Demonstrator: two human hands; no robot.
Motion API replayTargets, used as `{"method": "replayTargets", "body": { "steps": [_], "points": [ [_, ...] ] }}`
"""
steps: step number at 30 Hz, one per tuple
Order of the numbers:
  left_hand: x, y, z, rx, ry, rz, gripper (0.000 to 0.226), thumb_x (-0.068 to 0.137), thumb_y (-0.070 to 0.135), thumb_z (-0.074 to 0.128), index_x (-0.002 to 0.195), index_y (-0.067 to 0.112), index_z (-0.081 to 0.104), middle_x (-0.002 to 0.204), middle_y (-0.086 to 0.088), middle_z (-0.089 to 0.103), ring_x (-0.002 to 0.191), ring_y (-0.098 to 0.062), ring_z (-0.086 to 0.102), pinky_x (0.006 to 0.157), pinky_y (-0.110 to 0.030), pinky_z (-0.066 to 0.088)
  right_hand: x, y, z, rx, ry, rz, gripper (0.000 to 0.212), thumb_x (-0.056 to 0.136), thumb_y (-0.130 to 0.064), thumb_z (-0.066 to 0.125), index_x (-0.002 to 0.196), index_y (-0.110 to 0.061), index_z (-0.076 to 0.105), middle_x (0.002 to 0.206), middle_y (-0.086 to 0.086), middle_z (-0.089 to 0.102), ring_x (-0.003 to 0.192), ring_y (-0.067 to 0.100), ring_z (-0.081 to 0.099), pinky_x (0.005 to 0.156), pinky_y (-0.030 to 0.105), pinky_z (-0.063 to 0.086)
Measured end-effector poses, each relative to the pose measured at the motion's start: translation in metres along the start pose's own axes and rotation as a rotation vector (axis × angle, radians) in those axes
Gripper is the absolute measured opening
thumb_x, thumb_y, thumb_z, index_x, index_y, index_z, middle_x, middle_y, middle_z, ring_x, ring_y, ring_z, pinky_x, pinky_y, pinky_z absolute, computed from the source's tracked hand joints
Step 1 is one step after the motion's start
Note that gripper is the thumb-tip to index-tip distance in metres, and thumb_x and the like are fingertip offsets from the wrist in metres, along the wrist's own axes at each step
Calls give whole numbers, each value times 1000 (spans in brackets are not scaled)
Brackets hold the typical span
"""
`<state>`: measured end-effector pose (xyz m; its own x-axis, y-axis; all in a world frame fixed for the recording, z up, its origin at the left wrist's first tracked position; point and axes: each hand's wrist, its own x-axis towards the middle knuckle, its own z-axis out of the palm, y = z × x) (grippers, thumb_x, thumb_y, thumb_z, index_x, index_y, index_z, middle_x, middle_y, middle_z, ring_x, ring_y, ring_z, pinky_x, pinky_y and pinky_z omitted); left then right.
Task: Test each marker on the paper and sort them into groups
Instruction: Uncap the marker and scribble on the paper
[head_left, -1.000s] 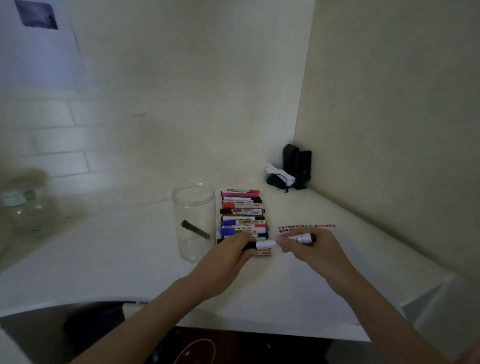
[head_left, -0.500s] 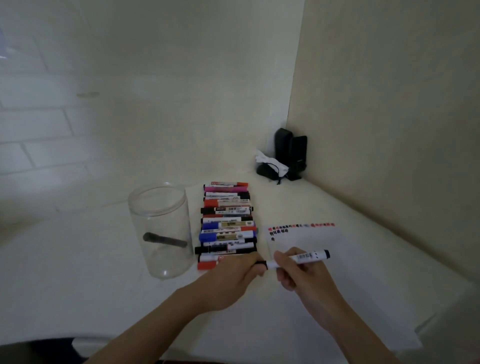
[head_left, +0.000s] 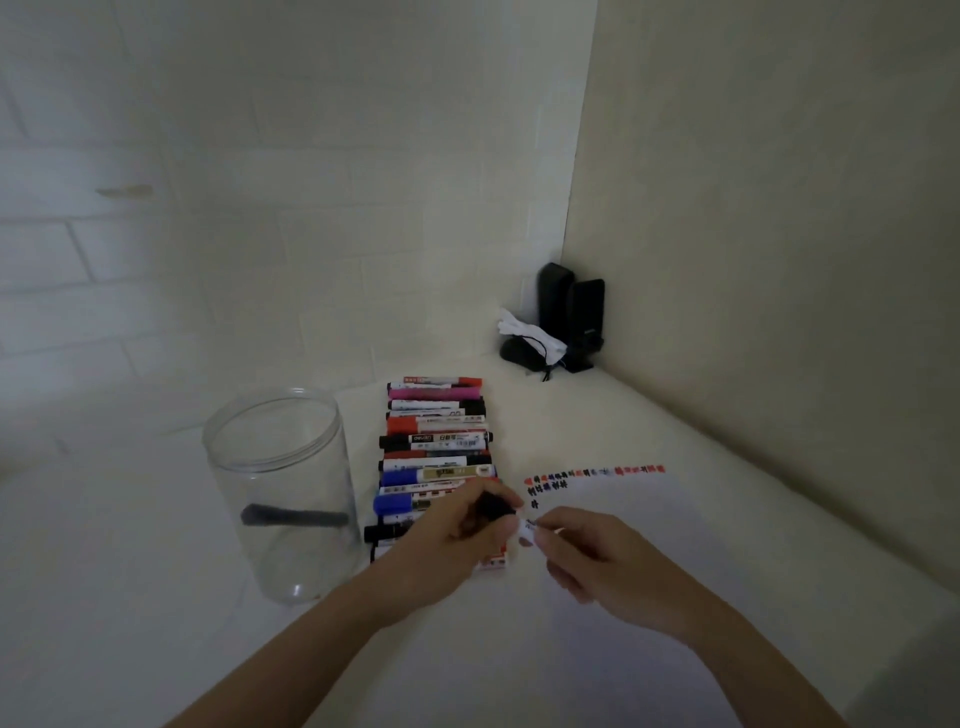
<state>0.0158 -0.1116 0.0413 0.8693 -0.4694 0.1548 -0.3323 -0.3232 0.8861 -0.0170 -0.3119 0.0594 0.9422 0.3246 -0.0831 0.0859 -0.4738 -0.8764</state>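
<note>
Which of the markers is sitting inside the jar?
The dark marker lying inside the clear jar; the others lie stacked in a row beside it.

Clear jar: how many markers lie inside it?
1: a dark marker lies slanted low inside the clear jar, left of the marker row. None seems hidden.

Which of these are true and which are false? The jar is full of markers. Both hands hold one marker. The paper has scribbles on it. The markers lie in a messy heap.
1. The jar is full of markers. False: only one dark marker shows inside.
2. Both hands hold one marker. True: the left hand and right hand grip the same marker.
3. The paper has scribbles on it. True.
4. The markers lie in a messy heap. False: the row of markers is neatly lined up.
</note>
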Motion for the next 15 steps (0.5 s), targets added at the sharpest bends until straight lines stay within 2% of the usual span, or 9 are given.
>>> {"method": "replayTargets", "body": {
  "steps": [2, 4, 6, 8, 10, 11, 13, 15],
  "points": [
    [2, 1, 5, -123, 84, -39, 17, 98, 27, 48, 112, 25, 59, 100, 5, 70, 96, -15, 66, 90, -34, 55, 3, 3, 7, -27, 37, -44, 25, 101, -36, 43, 101, -21, 63, 60, -9, 53, 55, 12, 44, 56, 24, 38],
    [2, 0, 6, -79, 134, -7, 18, 100, 26, 44, 111, 22, 58, 104, 1, 67, 98, -15, 65, 91, -35, 54, 3, 5, 12, 12, 69, -41, 24, 102, -33, 43, 98, -22, 64, 62, -9, 55, 53, 10, 44, 55, 24, 38],
    [5, -7, 5, 238, 147, 174, 20, 101, 24, 43, 115, 21, 57, 113, 4, 60, 105, -5, 56, 97, -21, 44, 3, 8, 13, -111, 113, -54, 22, 100, -36, 46, 90, -28, 63, 65, -10, 59, 50, 2, 44, 54, 18, 36],
    [2, -8, 4, 636, 71, 347, 29, 101, 30, 38, 123, 20, 55, 122, 5, 56, 112, -5, 49, 98, -9, 31, 2, 8, 12, -268, 130, -94, 21, 99, -38, 47, 83, -33, 59, 66, -10, 60, 51, -1, 49, 55, 12, 35],
    [2, -15, 4, 913, 25, 497, 33, 99, 32, 34, 120, 20, 57, 111, 3, 61, 100, -11, 56, 90, -19, 43, 1, 8, 10, -352, 107, -113, 23, 99, -38, 48, 85, -29, 62, 67, -9, 59, 56, -2, 52, 57, 11, 36],
    [2, -17, 5, 1020, -23, 519, 28, 97, 27, 38, 116, 19, 57, 105, 1, 62, 94, -14, 58, 86, -26, 50, 1, 7, 9, -392, 84, -116, 26, 99, -39, 47, 87, -24, 65, 68, -9, 59, 58, -2, 52, 58, 12, 37],
    [4, -17, 5, 1017, -108, 456, 19, 96, 20, 49, 113, 17, 56, 106, -4, 62, 95, -18, 58, 88, -36, 52, 1, 5, 6, -448, 42, -143, 35, 99, -41, 46, 90, -15, 66, 71, -8, 59, 60, 1, 50, 59, 13, 38],
    [3, -18, 2, 913, -140, 372, 19, 100, 22, 45, 117, 17, 52, 114, -4, 60, 102, -17, 56, 94, -36, 48, 1, 6, 4, -502, 44, -219, 41, 98, -44, 44, 90, -11, 67, 74, -3, 61, 64, 6, 52, 61, 17, 40]
  ]
}}
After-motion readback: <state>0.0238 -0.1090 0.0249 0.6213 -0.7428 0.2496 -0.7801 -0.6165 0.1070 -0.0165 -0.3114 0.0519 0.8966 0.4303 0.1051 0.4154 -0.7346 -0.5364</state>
